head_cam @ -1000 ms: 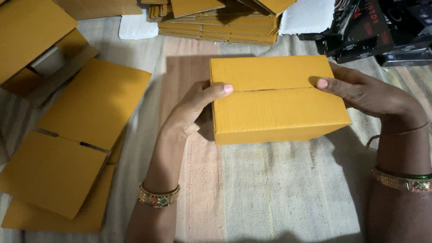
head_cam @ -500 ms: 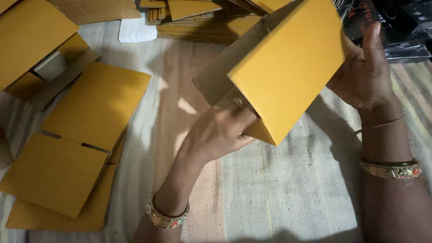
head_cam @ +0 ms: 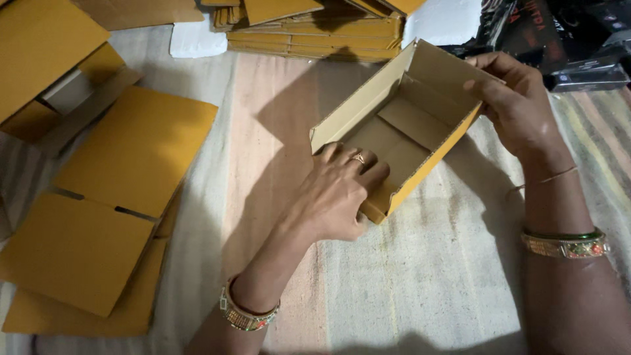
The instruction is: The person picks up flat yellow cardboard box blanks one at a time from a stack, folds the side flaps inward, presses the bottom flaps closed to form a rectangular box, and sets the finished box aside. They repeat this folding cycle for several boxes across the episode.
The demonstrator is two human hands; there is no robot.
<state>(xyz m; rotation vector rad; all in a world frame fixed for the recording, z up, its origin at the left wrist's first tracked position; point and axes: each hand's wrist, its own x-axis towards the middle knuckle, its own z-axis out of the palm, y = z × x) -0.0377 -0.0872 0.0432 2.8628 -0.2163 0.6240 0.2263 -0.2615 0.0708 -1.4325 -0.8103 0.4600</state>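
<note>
A yellow cardboard box point(head_cam: 420, 108) is tipped up above the striped cloth, its open brown inside facing me. My left hand point(head_cam: 338, 190) grips the near end of the box, fingers curled over the edge into the inside. My right hand point(head_cam: 516, 98) holds the far right corner, thumb and fingers pinching the wall. Folded flaps show on the box's inner floor. Each wrist wears a bangle.
Flat yellow box blanks point(head_cam: 112, 190) lie overlapped at the left. A stack of more flat blanks point(head_cam: 309, 26) sits at the top centre beside white packets point(head_cam: 194, 39). Dark printed packages point(head_cam: 559, 39) lie at the top right. A striped cloth point(head_cam: 407, 289) covers the floor.
The box was lying shut side up, was then tilted, and has turned over so its open inside faces me. My left hand shifted to the near end.
</note>
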